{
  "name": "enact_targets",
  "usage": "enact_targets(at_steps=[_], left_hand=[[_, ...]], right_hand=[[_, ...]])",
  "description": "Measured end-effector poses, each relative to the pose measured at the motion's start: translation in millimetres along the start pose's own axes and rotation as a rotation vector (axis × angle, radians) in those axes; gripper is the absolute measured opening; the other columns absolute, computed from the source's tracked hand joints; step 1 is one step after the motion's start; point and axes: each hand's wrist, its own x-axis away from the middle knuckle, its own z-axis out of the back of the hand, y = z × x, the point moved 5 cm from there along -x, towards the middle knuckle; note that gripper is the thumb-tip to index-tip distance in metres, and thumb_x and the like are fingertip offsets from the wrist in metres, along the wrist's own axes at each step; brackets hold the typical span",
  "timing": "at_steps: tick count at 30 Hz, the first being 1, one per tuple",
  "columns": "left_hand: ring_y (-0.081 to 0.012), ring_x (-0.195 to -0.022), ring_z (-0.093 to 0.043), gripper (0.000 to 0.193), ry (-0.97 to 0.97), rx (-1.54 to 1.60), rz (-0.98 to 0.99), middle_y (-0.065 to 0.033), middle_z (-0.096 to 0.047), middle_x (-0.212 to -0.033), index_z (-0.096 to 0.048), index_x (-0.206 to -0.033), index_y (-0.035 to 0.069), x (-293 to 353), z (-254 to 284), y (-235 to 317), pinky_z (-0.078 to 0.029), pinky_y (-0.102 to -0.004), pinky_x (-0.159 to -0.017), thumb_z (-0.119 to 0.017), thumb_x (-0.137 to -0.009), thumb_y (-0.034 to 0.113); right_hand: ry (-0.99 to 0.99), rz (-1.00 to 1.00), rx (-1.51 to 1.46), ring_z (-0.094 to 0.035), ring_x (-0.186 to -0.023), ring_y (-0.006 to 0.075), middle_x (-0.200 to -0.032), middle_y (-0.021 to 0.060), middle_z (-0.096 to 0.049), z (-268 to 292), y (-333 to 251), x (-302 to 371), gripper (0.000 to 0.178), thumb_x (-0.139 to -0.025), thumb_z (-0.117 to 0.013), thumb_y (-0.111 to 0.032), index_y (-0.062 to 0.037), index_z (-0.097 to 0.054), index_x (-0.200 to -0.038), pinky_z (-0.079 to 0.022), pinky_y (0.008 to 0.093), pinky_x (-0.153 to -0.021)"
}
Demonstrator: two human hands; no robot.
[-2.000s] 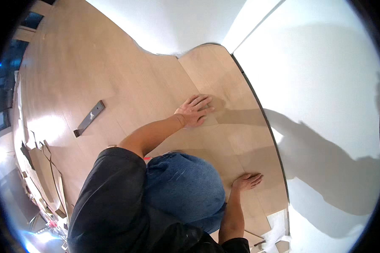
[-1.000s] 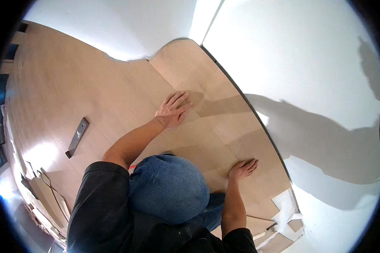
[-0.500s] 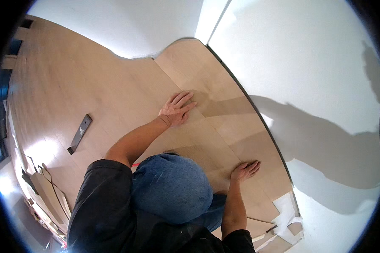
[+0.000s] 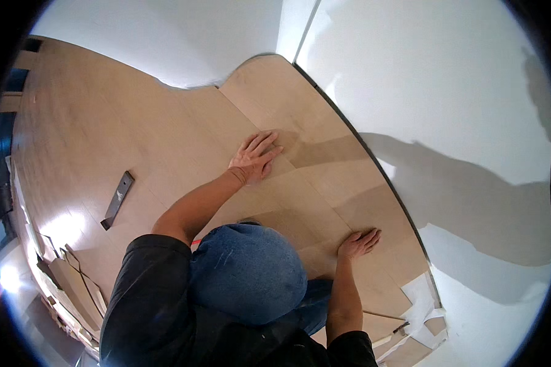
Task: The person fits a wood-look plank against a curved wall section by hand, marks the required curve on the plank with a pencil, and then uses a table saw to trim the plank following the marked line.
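My left hand (image 4: 255, 156) lies flat with its fingers spread, pressed on the wood-look floor planks (image 4: 183, 131) across or beside a seam. Further right and nearer to me, my right hand (image 4: 359, 243) rests palm down on a plank (image 4: 386, 244) close to the wall, fingers stretched out. Neither hand holds anything. A dark gap (image 4: 355, 134) runs along the plank edge at the base of the white wall (image 4: 447, 92). My bent knee in blue jeans (image 4: 248, 272) is between my arms and hides part of the floor.
A dark metal pull bar (image 4: 117, 199) lies on the planks to my left. Cut board pieces and scraps (image 4: 73, 287) are heaped at the lower left. White sheet scraps (image 4: 419, 303) and plank offcuts lie by the wall at the lower right. Another white wall (image 4: 165, 37) bounds the far side.
Both hands stay flat on the planks in nearly the same places. The view has shifted slightly. Nothing has been picked up or let go.
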Motion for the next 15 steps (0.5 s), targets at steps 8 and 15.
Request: enact_targets(at_steps=[8, 15], left_hand=[[-0.0286, -0.152, -0.031, 0.049, 0.042, 0.032, -0.011, -0.0105, -0.037, -0.162, -0.058, -0.144, 0.022, -1.1, 6.2, 2.1, -0.025, -0.0492, -0.126, -0.057, -0.095, 0.025], [-0.0271, -0.153, -0.029, 0.055, 0.006, 0.022, -0.005, -0.0084, -0.034, -0.165, -0.056, -0.146, 0.023, -2.0, 4.6, 2.4, -0.024, -0.0469, -0.126, -0.059, -0.092, 0.023]], right_hand=[[0.015, 0.017, 0.023, -0.028, -0.152, 0.0404, -0.166, 0.018, -0.033, -2.9, 1.9, -1.5, 0.063, -0.106, -0.045, -0.036, -0.0023, -0.034, -0.158, -0.023, 0.0564, -0.123], [-0.061, -0.035, 0.018, -0.027, -0.153, 0.0409, -0.168, 0.0165, -0.03, 1.7, 0.2, -2.8, 0.062, -0.108, -0.041, -0.037, -0.0043, -0.032, -0.16, -0.021, 0.0578, -0.124]])
